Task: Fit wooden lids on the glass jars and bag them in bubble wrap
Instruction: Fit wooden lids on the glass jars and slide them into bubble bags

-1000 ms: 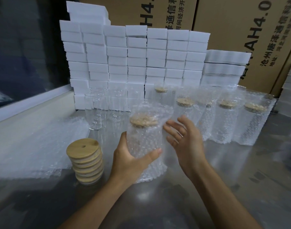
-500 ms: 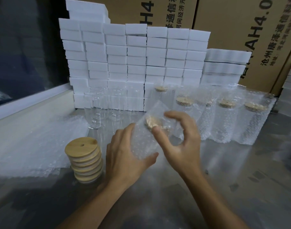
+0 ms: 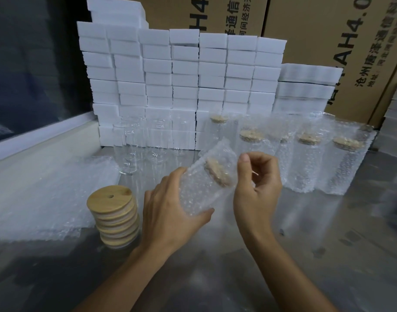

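Observation:
My left hand [image 3: 168, 212] grips a lidded glass jar in a bubble-wrap bag [image 3: 199, 190], tilted so its wooden lid [image 3: 217, 172] points up and to the right. My right hand [image 3: 257, 188] curls around the lid end, fingers pinching the bag's open flap. A stack of wooden lids [image 3: 114, 217] stands just left of my left hand. Several bare glass jars [image 3: 134, 149] stand behind it. Several bagged, lidded jars [image 3: 305, 163] stand in a row at the right.
Flat bubble-wrap bags [image 3: 46, 194] lie in a pile on the left of the metal table [image 3: 305, 255]. A wall of white boxes [image 3: 181, 86] and brown cartons [image 3: 328, 41] closes the back. A white ledge [image 3: 35, 136] runs along the left.
The bagged jar went from standing upright on the table to lifted and tilted rightward. My right hand moved from beside the bag to curl over its lid end.

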`<state>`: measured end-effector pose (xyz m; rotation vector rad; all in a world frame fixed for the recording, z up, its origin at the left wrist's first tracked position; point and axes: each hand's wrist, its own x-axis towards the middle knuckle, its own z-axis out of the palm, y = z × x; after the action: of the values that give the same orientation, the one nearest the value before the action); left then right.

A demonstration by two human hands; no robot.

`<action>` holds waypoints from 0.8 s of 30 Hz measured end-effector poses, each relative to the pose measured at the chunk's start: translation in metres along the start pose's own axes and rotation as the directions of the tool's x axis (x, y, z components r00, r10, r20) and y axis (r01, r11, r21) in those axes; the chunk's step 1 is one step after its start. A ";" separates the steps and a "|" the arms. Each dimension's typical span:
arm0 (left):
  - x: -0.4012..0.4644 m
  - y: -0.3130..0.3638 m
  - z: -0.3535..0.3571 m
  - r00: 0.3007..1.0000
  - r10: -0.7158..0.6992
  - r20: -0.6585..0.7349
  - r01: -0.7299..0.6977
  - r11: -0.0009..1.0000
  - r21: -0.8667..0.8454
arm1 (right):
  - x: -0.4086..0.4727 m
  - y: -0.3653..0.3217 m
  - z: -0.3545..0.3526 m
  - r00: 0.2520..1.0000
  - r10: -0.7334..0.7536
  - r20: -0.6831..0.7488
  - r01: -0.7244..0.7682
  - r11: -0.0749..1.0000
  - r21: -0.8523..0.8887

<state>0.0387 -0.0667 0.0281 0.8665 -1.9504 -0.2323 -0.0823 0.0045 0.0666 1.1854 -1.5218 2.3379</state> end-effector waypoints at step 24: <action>0.009 0.002 -0.003 0.911 -0.413 -0.013 0.294 0.670 -0.682 | -0.031 0.027 0.008 0.623 0.294 0.725 -0.517 0.850 0.100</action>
<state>0.0382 -0.0710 0.0370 0.7292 -1.3487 -1.0035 -0.0695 -0.0055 0.0282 2.2066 -1.8413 2.6390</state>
